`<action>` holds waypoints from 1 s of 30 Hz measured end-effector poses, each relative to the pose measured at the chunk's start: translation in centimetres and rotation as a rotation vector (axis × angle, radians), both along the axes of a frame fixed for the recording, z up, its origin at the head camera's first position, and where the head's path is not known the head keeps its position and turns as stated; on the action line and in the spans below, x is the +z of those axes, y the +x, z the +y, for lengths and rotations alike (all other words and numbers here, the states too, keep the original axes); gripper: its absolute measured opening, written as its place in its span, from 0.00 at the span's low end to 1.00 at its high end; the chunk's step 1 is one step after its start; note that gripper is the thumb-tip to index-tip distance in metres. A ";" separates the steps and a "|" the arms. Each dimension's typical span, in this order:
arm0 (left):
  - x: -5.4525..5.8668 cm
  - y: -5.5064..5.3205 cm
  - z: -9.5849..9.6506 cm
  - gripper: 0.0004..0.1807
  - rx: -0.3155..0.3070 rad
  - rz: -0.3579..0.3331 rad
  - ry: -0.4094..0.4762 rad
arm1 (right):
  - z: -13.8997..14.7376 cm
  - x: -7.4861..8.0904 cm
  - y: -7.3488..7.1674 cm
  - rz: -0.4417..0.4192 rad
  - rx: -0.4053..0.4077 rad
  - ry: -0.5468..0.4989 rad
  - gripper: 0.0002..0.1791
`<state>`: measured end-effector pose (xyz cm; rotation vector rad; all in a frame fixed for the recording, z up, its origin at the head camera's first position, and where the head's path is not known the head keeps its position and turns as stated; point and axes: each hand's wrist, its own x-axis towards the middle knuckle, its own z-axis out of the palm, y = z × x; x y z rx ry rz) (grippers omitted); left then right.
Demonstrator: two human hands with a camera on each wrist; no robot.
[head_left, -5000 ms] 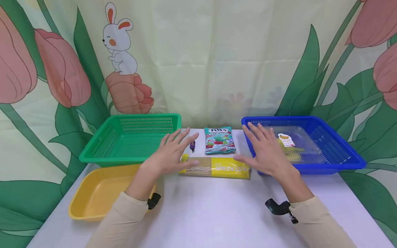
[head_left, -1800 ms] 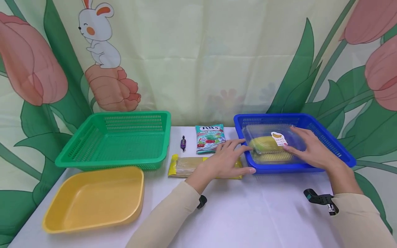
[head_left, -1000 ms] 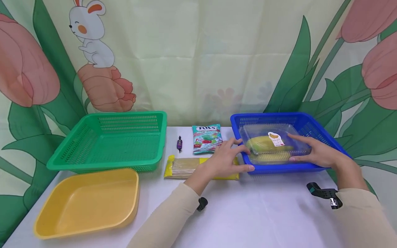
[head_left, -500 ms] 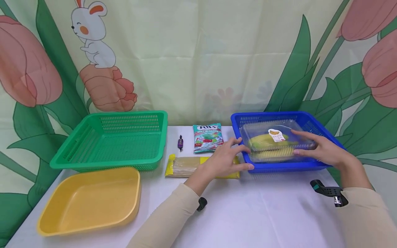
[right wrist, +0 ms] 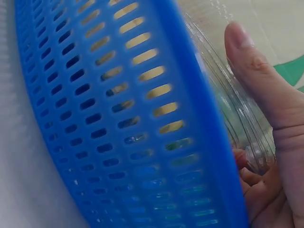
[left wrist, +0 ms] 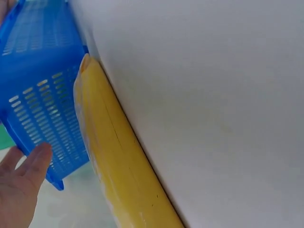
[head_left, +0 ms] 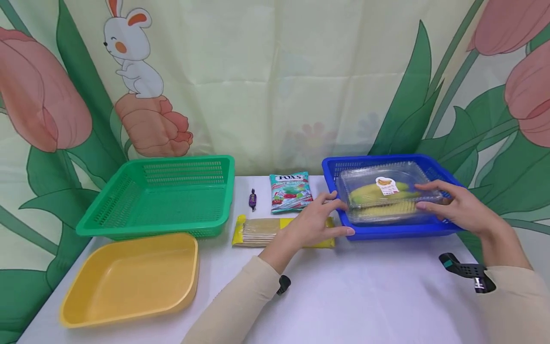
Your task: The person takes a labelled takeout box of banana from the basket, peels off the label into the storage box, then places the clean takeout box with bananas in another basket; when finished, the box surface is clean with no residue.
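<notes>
Right hand [head_left: 461, 208]: pinching the right end of the clear plastic box [head_left: 384, 203], finger on the lid, thumb on its near side; wrist bent, arm angled in from my right. Box is between my two hands, in the blue basket [head_left: 399, 233], part of it standing above the rim. Yellow food inside, white label [head_left: 388, 186] with a banana picture on top.

Left hand [head_left: 315, 220]: palm down, fingers part-bent at the basket's near-left corner, thumb stretched along the front rim, wide gap between; can't tell if I'm gripping the rim or only touching it.

Rest: yellow packet [head_left: 259, 231] lies on the desk [head_left: 365, 296] under my left hand, partly covered by it, one end just beside the basket. FOX'S candy bag [head_left: 290, 191] just beyond the left hand, purple wrapped candy [head_left: 252, 200] left of that. Green basket [head_left: 172, 205] further left of my left hand, yellow tray [head_left: 129, 282] nearer me. Basket's slotted wall hides part of the box in the right wrist view.
</notes>
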<state>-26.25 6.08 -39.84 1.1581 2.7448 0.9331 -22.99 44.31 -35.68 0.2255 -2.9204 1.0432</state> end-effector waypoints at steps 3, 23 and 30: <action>-0.1 0.2 0.2 0.30 0.007 -0.003 0.006 | 0.1 0.5 0.4 0.001 -0.020 -0.018 0.28; 0.0 0.3 -1.8 0.44 -0.071 -0.130 0.080 | 0.3 3.2 2.8 0.103 -0.086 -0.043 0.34; 0.9 0.9 -3.5 0.52 -0.068 -0.164 0.144 | -1.1 3.8 3.4 0.159 -0.068 -0.115 0.35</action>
